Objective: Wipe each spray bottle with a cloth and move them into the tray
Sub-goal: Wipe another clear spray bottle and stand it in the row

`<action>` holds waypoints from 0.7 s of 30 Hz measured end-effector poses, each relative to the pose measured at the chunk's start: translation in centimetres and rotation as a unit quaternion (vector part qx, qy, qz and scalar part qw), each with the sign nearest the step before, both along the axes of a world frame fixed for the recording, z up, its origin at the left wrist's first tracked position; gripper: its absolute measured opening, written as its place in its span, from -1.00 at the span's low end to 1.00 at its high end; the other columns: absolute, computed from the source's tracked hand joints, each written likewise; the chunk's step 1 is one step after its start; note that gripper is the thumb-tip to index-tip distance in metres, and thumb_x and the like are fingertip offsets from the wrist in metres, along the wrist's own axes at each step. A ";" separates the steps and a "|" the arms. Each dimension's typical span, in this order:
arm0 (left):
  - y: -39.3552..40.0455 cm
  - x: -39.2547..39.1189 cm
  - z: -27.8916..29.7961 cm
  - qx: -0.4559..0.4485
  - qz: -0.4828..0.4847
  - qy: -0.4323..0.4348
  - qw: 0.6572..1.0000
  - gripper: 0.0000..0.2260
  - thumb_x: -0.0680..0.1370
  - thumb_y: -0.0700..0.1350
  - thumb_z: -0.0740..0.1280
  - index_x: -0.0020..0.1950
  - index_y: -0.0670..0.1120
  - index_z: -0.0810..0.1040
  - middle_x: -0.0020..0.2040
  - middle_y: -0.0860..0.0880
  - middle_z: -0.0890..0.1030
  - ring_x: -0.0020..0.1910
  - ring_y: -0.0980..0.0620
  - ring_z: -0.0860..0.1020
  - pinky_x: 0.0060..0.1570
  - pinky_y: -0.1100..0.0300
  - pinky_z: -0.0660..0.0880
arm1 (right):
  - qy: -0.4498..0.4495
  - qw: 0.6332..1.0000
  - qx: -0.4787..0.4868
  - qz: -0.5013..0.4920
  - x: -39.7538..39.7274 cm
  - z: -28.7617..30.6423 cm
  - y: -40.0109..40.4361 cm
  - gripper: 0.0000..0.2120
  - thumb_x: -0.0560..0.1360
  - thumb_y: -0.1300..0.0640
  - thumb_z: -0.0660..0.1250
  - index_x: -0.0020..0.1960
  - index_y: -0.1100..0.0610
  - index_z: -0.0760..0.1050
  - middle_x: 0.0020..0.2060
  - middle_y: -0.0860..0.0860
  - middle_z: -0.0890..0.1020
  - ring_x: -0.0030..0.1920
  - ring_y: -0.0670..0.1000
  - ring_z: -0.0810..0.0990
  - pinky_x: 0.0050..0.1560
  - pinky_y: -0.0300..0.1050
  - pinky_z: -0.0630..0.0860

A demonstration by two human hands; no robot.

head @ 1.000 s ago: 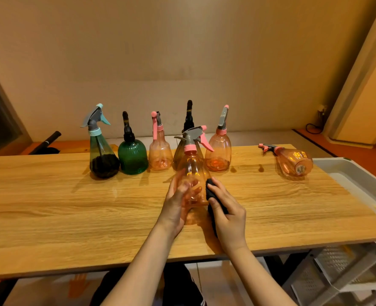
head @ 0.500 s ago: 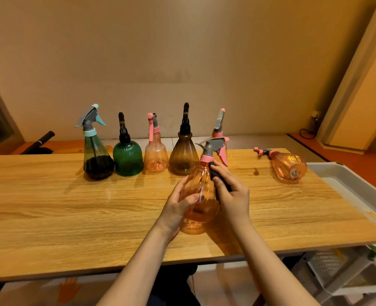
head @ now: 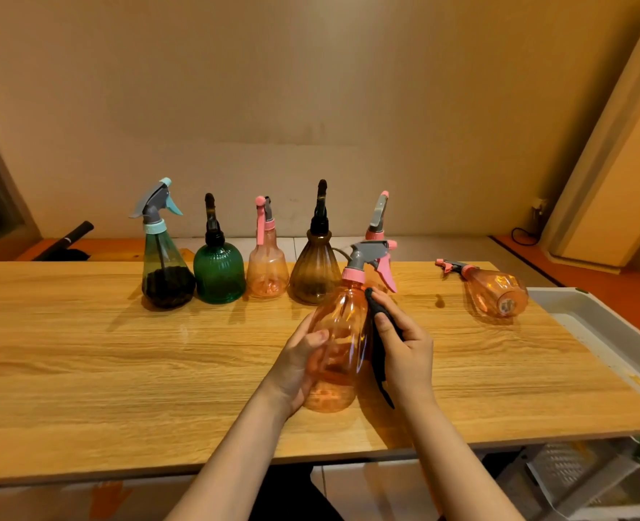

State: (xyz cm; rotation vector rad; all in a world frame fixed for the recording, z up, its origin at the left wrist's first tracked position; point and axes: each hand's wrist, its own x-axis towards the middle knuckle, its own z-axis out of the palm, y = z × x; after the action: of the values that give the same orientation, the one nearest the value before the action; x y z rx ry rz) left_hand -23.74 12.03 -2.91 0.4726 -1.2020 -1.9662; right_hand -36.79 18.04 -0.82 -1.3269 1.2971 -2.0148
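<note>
the left hand (head: 297, 364) curls round the orange bottle (head: 339, 344), tilted above the table (head: 85, 370) in front of the row of bottles (head: 243, 257). the right hand (head: 405, 351) pinches a black cloth (head: 380, 347) against the bottle's right side. the tray (head: 589, 314) sits right of the table.

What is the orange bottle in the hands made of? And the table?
The orange bottle looks like thin clear plastic: fingers show through it and it shines. The table looks like wood or a wood-print board, with grain lines and a smooth, faintly glossy top.
</note>
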 end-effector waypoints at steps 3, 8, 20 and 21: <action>0.0 0.2 0.0 0.025 0.041 0.024 0.999 -0.06 0.04 0.19 0.62 0.34 -0.08 0.43 0.07 -0.16 0.66 0.01 -0.09 0.65 -0.07 0.04 0.61 | 0.015 1.000 -0.008 -0.004 1.3 -0.7 0.5 -0.70 0.49 0.31 0.27 0.11 -0.01 0.54 0.15 -0.07 0.57 0.24 -0.16 0.48 0.24 -0.30 0.38; 0.0 0.4 0.1 0.069 0.080 0.037 0.994 0.03 0.03 0.19 0.63 0.40 -0.17 0.39 0.09 -0.19 0.65 0.02 -0.11 0.64 -0.08 0.04 0.61 | 0.030 0.999 -0.015 -0.006 2.3 -2.3 1.3 -0.61 0.48 0.42 0.27 0.11 -0.03 0.52 0.17 -0.08 0.55 0.25 -0.22 0.45 0.25 -0.36 0.34; -0.3 0.9 -0.2 0.136 0.084 0.114 0.981 -0.36 0.26 0.14 0.52 0.25 -0.15 0.53 0.10 -0.22 0.63 0.01 -0.11 0.64 -0.10 0.07 0.62 | 0.113 0.993 -0.041 -0.004 2.3 -3.3 1.2 -0.67 0.45 0.18 0.31 0.21 0.10 0.50 0.21 -0.29 0.50 0.26 -0.14 0.47 0.24 -0.31 0.37; -0.3 0.9 -0.1 0.124 0.089 0.097 0.983 -0.39 0.33 0.16 0.48 0.26 -0.16 0.52 0.12 -0.23 0.62 0.02 -0.10 0.64 -0.08 0.08 0.62 | 0.109 0.993 -0.043 -0.009 2.2 -3.2 1.2 -0.68 0.45 0.21 0.31 0.20 0.07 0.50 0.20 -0.29 0.51 0.26 -0.15 0.47 0.23 -0.32 0.37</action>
State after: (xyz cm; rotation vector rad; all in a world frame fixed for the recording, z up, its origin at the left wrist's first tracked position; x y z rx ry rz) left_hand -22.82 11.71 -3.03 0.4825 -0.7704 -1.9644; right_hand -34.57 19.26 -4.00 -1.6177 1.3314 -2.0021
